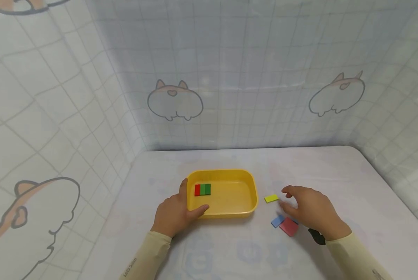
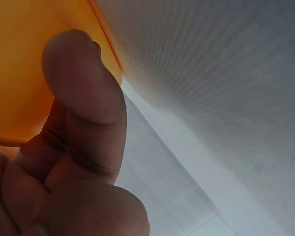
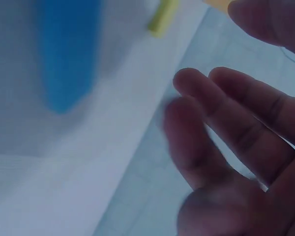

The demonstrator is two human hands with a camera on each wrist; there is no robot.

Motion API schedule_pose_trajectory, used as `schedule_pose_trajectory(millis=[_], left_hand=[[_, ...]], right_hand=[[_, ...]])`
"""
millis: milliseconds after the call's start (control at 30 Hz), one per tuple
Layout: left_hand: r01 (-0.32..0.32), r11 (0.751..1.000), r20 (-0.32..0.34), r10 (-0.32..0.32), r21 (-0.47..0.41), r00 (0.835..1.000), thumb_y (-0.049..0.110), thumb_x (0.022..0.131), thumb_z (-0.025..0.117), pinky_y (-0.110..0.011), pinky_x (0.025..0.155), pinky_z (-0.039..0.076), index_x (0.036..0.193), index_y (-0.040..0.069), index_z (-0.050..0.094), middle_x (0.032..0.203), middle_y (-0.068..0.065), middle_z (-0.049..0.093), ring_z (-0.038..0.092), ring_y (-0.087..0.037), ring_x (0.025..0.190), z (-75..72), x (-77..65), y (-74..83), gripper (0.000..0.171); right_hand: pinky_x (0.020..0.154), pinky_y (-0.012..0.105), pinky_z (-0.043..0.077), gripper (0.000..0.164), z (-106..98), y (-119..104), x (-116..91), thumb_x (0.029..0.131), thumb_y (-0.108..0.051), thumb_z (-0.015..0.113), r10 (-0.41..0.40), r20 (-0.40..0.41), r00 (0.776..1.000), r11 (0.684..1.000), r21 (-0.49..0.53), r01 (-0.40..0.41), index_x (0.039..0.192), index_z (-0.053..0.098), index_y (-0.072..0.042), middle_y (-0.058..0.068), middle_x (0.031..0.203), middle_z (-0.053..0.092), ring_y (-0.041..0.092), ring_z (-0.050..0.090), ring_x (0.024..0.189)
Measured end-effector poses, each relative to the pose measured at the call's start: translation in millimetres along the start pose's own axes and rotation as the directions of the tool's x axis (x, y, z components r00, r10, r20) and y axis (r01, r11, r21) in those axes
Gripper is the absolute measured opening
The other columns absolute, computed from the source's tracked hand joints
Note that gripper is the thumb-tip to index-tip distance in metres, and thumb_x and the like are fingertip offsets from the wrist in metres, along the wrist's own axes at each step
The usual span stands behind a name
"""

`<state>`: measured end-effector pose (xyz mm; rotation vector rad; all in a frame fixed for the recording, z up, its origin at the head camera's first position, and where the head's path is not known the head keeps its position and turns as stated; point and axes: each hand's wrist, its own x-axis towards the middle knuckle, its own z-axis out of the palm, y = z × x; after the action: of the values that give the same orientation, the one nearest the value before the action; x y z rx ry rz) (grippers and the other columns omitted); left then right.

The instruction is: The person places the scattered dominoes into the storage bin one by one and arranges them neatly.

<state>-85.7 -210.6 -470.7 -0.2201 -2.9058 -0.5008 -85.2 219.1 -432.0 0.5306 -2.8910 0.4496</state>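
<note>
A yellow tray stands on the table, its left end held by my left hand, thumb over the front corner and fingers along the left side. Inside the tray lie a red tile, a light green tile and a dark green tile, side by side. My right hand is over the table with loosely bent fingers and nothing between them. Just left of its fingertips is a yellow tile. Nearer me lie a blue tile and a larger pinkish-red tile.
A black object lies partly hidden under the right wrist. A dark blue edge shows behind the pinkish-red tile. Patterned white sheeting rises behind the table and along both sides.
</note>
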Motion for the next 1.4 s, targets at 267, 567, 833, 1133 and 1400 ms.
schedule_pose_trajectory(millis=[267,567,833,1133,1400], left_hand=[[0.0,1.0,-0.011,0.0,-0.007,1.0,0.099,0.077,0.047,-0.035,0.043,0.037,0.162,0.009,0.027,0.057,0.001,0.048,0.046,-0.019,0.046,2.4,0.2,-0.4,0.126],[-0.002,1.0,0.003,0.002,0.005,1.0,0.099,0.077,0.047,-0.035,0.044,0.038,0.163,0.009,0.026,0.058,0.001,0.048,0.046,-0.019,0.047,-1.3,1.5,-1.7,0.126],[-0.004,1.0,0.013,0.003,0.006,1.0,0.099,0.078,0.045,-0.034,0.044,0.037,0.163,0.008,0.025,0.059,0.001,0.048,0.046,-0.019,0.047,-1.5,2.0,-0.2,0.126],[0.002,1.0,0.015,-0.002,0.001,1.0,0.099,0.077,0.046,-0.035,0.045,0.038,0.163,0.01,0.025,0.06,0.001,0.049,0.047,-0.019,0.049,1.5,0.7,-2.8,0.126],[-0.002,1.0,-0.001,0.002,-0.002,1.0,0.098,0.077,0.048,-0.035,0.044,0.037,0.163,0.01,0.026,0.059,0.001,0.048,0.046,-0.019,0.048,1.0,0.5,-3.4,0.125]], right_hand=[[0.059,0.033,0.05,0.036,10,6,-4,0.09,-0.037,0.083,0.01,-0.023,1.0,1.0,0.004,-0.01,0.118,0.075,-0.016,-0.012,0.095,0.072,0.007,0.06,0.073],[0.061,0.031,0.049,0.045,21,6,-4,0.086,-0.048,0.085,0.058,0.044,0.997,0.997,0.047,-0.06,0.119,0.075,-0.02,-0.014,0.095,0.07,0.005,0.055,0.069],[0.058,0.029,0.045,0.059,24,6,-7,0.08,-0.062,0.085,0.04,0.108,0.993,0.997,0.06,-0.047,0.122,0.072,-0.024,-0.017,0.088,0.064,0.005,0.049,0.063],[0.056,0.027,0.043,0.064,30,3,-11,0.076,-0.068,0.086,0.012,0.136,0.991,0.998,0.066,-0.021,0.122,0.071,-0.025,-0.022,0.081,0.059,0.001,0.048,0.06],[0.057,0.027,0.044,0.076,31,-1,-11,0.065,-0.076,0.088,0.064,0.204,0.977,0.994,0.069,-0.08,0.124,0.068,-0.031,-0.023,0.078,0.057,-0.001,0.052,0.063]])
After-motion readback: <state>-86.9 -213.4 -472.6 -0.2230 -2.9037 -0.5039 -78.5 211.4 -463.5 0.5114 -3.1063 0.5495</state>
